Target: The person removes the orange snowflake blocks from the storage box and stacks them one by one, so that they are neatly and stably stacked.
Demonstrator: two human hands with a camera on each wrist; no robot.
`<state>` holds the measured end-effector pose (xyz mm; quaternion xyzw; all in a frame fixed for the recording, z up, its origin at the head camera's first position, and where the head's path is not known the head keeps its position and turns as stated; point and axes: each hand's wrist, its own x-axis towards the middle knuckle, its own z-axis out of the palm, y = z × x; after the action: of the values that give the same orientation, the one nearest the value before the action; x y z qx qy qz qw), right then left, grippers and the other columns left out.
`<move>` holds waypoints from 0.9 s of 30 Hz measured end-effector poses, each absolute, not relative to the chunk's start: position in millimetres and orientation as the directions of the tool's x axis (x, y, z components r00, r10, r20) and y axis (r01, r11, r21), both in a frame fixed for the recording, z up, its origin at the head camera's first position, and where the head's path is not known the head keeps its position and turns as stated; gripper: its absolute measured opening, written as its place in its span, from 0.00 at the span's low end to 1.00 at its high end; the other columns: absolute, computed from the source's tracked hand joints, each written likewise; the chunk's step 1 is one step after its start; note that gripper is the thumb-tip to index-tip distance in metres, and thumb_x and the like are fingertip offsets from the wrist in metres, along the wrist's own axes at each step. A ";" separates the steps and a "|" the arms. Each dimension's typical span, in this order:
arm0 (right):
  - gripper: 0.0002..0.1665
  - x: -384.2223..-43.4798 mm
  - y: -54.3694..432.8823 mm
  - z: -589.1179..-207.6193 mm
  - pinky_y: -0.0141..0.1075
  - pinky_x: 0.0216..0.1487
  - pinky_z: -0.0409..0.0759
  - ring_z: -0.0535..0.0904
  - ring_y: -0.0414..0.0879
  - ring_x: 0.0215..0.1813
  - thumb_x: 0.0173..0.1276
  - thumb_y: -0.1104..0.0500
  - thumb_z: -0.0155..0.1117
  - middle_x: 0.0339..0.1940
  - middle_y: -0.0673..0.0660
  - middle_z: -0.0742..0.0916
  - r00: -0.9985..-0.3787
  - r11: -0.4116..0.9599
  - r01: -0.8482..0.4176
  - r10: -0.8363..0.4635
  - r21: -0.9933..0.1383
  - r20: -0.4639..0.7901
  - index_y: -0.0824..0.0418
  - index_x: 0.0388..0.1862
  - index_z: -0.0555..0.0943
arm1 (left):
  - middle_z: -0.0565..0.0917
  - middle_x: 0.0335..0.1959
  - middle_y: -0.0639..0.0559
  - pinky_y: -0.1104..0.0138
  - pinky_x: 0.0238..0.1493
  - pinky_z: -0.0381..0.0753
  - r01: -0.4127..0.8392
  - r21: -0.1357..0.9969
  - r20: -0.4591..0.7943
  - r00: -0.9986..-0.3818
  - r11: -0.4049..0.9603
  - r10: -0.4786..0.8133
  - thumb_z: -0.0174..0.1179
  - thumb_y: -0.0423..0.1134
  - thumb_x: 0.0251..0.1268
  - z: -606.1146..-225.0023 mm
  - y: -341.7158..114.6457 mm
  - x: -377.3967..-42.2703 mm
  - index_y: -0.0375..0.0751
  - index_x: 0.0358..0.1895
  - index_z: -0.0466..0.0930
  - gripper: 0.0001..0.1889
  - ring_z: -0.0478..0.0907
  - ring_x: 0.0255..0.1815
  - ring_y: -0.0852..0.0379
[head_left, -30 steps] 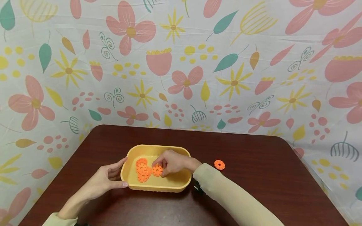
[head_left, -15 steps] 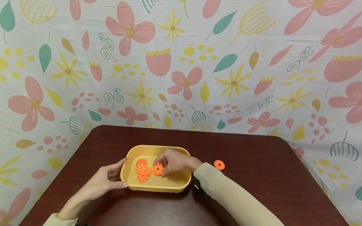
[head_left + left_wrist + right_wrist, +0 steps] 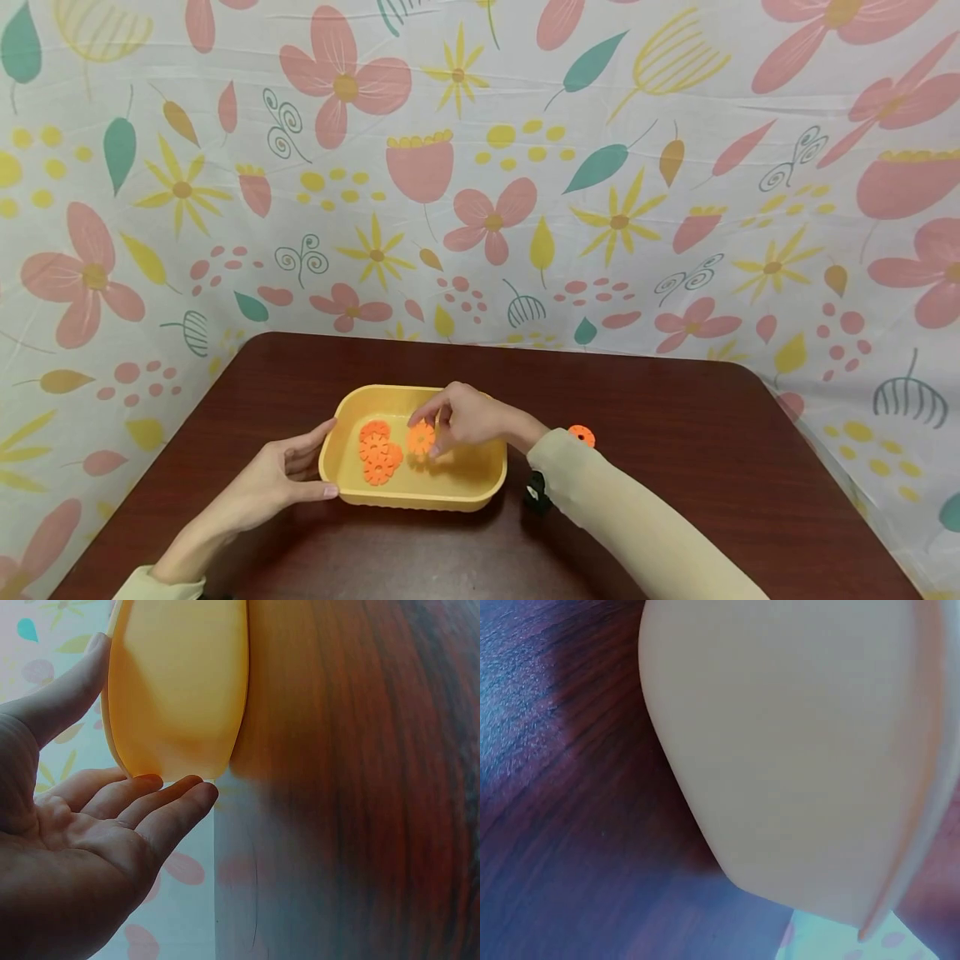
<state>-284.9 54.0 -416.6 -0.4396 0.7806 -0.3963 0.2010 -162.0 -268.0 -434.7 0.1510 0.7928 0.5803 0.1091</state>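
In the head view a yellow plastic tray [image 3: 450,502] stands on the table. My right hand [image 3: 468,417] is over its right half and pinches an orange snowflake disc [image 3: 421,437] between thumb and fingers, above the tray floor. Several more orange discs [image 3: 378,469] lie overlapped in the tray's left half. My left hand [image 3: 273,479] holds the tray's left end, thumb at the near corner and index finger at the far one. In the left wrist view fingertips [image 3: 201,793] touch the tray's end. The right wrist view shows only the tray's outer wall [image 3: 780,750], not the hand.
One single orange disc [image 3: 582,434] lies on the dark wooden table [image 3: 675,433] right of the tray, partly covered by the right sleeve [image 3: 615,500]. A flower-patterned cloth [image 3: 480,167] hangs behind the table.
My right hand has risen slightly, lifting the pinched disc off the tray floor and away from the others. The right forearm now partly covers the loose disc. The left hand stays put.
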 end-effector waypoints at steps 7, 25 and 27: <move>0.26 -285.4 67.5 -407.1 0.30 0.32 0.73 0.77 0.47 0.32 0.57 0.69 0.83 0.37 0.55 0.89 -0.540 0.255 -0.504 -0.839 -0.825 0.071 0.66 0.56 0.89 | 0.57 0.81 0.31 0.55 0.63 0.80 0.107 0.954 -0.003 -0.931 0.281 0.365 0.77 0.34 0.63 -434.9 -268.2 -162.5 0.29 0.83 0.55 0.50 0.59 0.78 0.31; 0.28 -279.4 131.3 -383.1 0.32 0.34 0.72 0.72 0.48 0.33 0.59 0.68 0.82 0.36 0.62 0.82 -0.661 0.260 -0.431 -0.743 -0.864 0.106 0.64 0.60 0.88 | 0.57 0.81 0.31 0.60 0.61 0.82 0.101 0.958 -0.005 -0.931 0.270 0.365 0.76 0.33 0.63 -434.6 -267.4 -161.8 0.29 0.83 0.55 0.49 0.59 0.78 0.31; 0.28 -278.8 140.7 -382.2 0.32 0.33 0.71 0.72 0.49 0.33 0.60 0.67 0.82 0.37 0.63 0.82 -0.668 0.262 -0.437 -0.735 -0.860 0.116 0.64 0.60 0.88 | 0.57 0.81 0.31 0.60 0.61 0.82 0.100 0.959 -0.003 -0.931 0.264 0.365 0.76 0.33 0.63 -434.5 -267.2 -161.6 0.29 0.83 0.55 0.49 0.59 0.78 0.31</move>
<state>-278.8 140.7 -382.2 -0.3762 0.7788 -0.4771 0.1559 -161.6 -267.2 -434.5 0.1478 0.7869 0.5885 0.1126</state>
